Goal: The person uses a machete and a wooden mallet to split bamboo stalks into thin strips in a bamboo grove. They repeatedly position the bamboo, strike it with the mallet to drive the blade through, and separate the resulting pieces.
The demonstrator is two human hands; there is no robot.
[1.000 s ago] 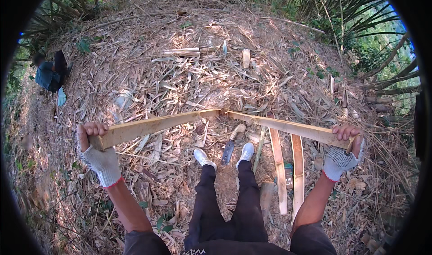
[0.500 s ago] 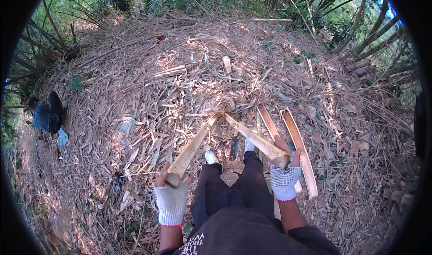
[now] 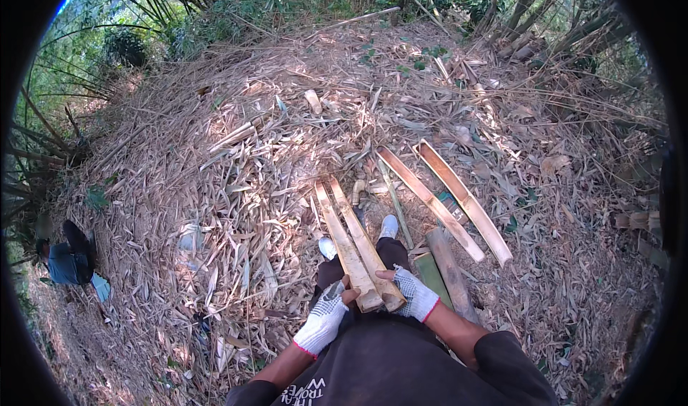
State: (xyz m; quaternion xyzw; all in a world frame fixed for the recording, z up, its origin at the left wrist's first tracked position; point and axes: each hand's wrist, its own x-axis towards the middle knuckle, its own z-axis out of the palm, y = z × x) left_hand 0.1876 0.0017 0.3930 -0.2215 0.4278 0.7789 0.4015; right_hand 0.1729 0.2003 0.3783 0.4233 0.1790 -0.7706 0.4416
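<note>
- The left hand [image 3: 328, 315] has its fingers closed on the near end of the left bamboo strip [image 3: 346, 252].
- The right hand [image 3: 414, 293] grasps the near end of the right bamboo strip [image 3: 363, 241] in its fingers.
- Both strips slant down over the ground [image 3: 236, 220] in front of the body, side by side, a narrow gap between.
- A knife [image 3: 358, 192] lies just beside the right strip.
- Farther right on the ground are two split bamboo pieces [image 3: 430, 204] and a log [image 3: 453, 277].
- Near the ground's left edge sits another person [image 3: 69, 263].

left bamboo strip [image 3: 345, 246], right bamboo strip [image 3: 364, 243] | pale, long | side by side
</note>
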